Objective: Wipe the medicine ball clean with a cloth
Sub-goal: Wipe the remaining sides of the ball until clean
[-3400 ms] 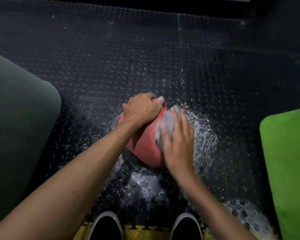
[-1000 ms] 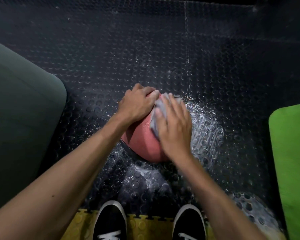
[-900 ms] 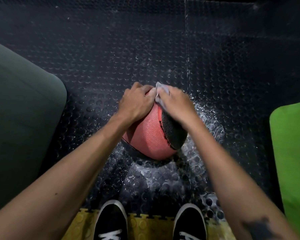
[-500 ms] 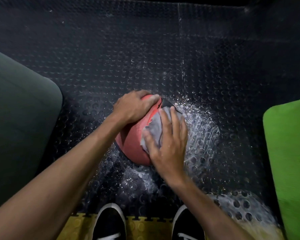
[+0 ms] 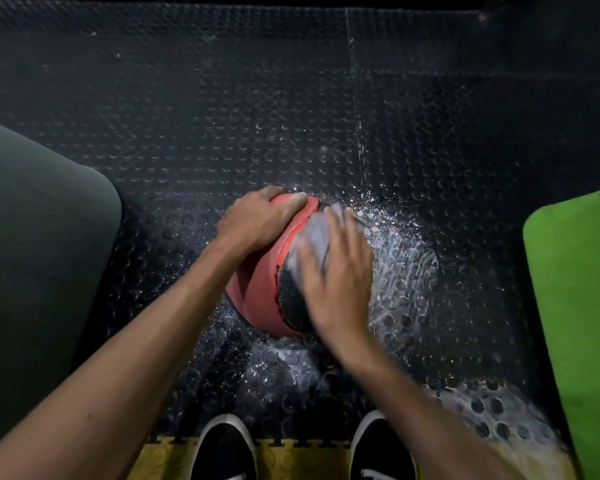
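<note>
Sat on the studded black rubber floor [image 5: 326, 98] just ahead of two black shoes [image 5: 224, 448], between a dark grey mat [image 5: 32, 254] and a green mat [image 5: 575, 306]: a red medicine ball [image 5: 257, 289] with a black panel. Was steadied from the top left by the left hand [image 5: 257, 221], fingers curled over the crown. Was rubbed on the right flank by the right hand [image 5: 333, 278], fingers fairly straight and blurred, pressing a grey cloth [image 5: 314, 233] flat against the surface. Looked heavy and dense, unlikely to roll under light strokes, yet round enough to need that bracing palm. Showed a pebbled, grippy skin, probably slick where wet, judging by the glistening splash on the floor beside it. Best held from above with a spread palm, then turned to reach the underside. Limp, soft cloth; easily bunched.
</note>
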